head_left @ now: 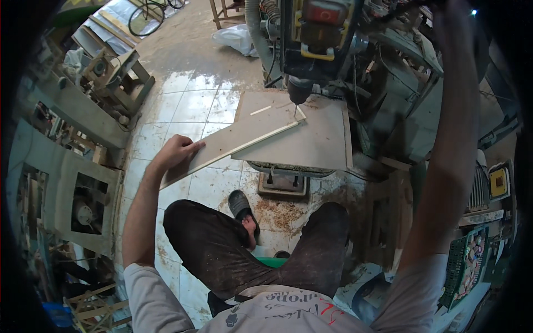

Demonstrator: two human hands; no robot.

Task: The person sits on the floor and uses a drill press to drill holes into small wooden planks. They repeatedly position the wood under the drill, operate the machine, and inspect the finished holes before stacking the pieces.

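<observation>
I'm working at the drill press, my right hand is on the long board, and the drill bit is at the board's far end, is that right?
Not quite: the head view shows your left hand on the long board. Your right arm is raised. The drill bit of the drill press is indeed at the board's far end.

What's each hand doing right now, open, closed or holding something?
Left hand: closed, holding the long board.
Right hand: at the picture's dim top edge; its grip cannot be told.
</observation>
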